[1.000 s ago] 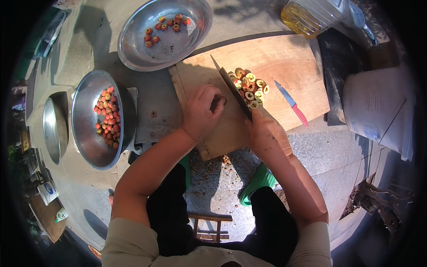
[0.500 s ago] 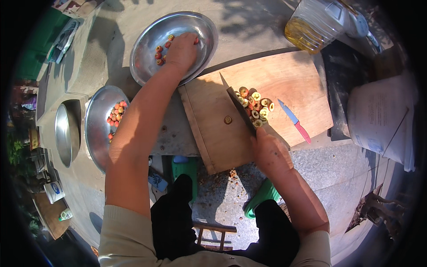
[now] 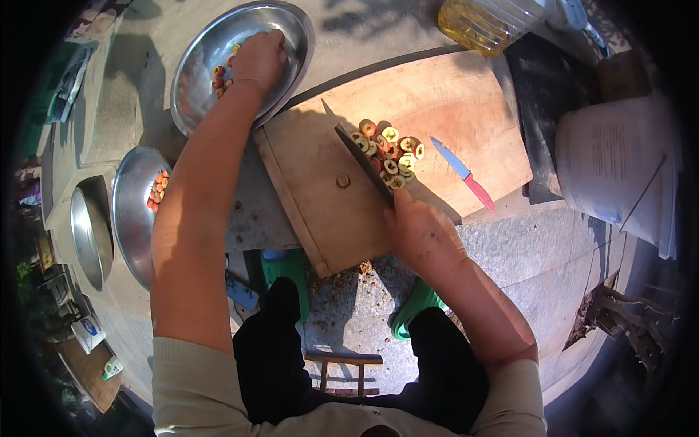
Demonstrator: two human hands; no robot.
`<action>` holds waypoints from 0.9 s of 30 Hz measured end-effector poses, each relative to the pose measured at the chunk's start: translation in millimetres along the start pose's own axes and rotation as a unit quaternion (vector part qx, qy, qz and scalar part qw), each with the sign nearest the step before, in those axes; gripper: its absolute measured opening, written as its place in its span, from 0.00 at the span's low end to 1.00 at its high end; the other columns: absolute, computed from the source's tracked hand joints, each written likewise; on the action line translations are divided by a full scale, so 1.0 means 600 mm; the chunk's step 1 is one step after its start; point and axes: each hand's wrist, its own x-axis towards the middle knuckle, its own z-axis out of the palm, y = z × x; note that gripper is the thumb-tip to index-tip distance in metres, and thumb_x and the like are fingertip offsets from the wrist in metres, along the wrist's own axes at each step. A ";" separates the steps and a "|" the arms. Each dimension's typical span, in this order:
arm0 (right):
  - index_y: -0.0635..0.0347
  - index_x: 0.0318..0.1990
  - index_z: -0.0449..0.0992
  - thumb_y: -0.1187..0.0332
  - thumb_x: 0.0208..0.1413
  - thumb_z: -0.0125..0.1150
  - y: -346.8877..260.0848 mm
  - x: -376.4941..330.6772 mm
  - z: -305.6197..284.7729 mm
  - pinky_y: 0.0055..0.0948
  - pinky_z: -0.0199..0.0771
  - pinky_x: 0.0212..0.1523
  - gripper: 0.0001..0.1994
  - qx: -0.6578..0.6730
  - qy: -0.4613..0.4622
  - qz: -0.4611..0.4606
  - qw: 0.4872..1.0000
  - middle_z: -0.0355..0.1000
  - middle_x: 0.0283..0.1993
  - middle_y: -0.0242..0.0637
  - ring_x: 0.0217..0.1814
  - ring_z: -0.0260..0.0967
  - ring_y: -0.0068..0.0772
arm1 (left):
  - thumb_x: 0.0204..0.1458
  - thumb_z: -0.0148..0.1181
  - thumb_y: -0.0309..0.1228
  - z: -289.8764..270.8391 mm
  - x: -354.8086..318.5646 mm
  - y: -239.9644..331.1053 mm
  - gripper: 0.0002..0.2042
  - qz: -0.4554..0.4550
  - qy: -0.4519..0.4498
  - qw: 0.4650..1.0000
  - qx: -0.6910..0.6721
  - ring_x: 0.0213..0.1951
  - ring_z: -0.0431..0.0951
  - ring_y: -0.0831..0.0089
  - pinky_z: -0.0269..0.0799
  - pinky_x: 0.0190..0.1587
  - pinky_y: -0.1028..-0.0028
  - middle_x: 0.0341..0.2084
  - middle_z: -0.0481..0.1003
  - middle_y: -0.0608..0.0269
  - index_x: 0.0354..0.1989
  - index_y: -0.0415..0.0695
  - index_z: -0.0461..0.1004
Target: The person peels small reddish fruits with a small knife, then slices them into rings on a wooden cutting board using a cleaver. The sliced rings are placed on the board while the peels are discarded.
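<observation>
A cleaver (image 3: 363, 162) is being gripped by the right hand (image 3: 428, 231); over a bowl (image 3: 200, 62), the left hand's (image 3: 258, 62) grip cannot be told.

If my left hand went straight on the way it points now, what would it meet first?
Probably the far inner wall of the shiny silver metal bowl beneath your left hand, though depth is unclear, so it might pass above.

No wording can be read; the white bucket (image 3: 614, 175), right of the cutting board (image 3: 444, 91), bears faint lines of print (image 3: 619, 142), too small to make out; far to the board's lower left, a white tub (image 3: 87, 336) carries a blue mark (image 3: 89, 327), likewise illegible.
</observation>
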 end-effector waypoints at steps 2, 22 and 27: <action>0.63 0.41 0.68 0.65 0.67 0.52 0.004 0.000 0.005 0.55 0.77 0.38 0.09 -0.011 0.034 -0.028 0.999 0.77 0.29 0.56 0.36 0.78 0.62 | 0.56 0.63 0.32 -0.023 -0.008 0.021 0.11 -0.028 0.104 0.988 -0.109 0.36 0.81 0.59 0.77 0.42 0.61 0.37 0.81 0.55 0.45 0.45 0.79; 0.64 0.41 0.68 0.65 0.67 0.54 -0.001 -0.053 0.020 0.56 0.76 0.37 0.10 0.022 0.015 -0.040 0.999 0.76 0.28 0.58 0.35 0.77 0.63 | 0.48 0.66 0.18 -0.088 -0.383 0.221 0.11 -0.045 0.049 0.885 -0.461 0.37 0.81 0.65 0.77 0.42 0.68 0.36 0.78 0.59 0.39 0.42 0.74; 0.64 0.40 0.68 0.65 0.67 0.54 -0.010 -0.057 0.025 0.56 0.76 0.37 0.10 0.045 0.041 -0.067 0.996 0.75 0.28 0.59 0.35 0.77 0.64 | 0.47 0.66 0.18 -0.093 -0.383 0.222 0.10 -0.053 0.061 0.882 -0.464 0.36 0.81 0.61 0.77 0.42 0.65 0.35 0.78 0.58 0.37 0.41 0.73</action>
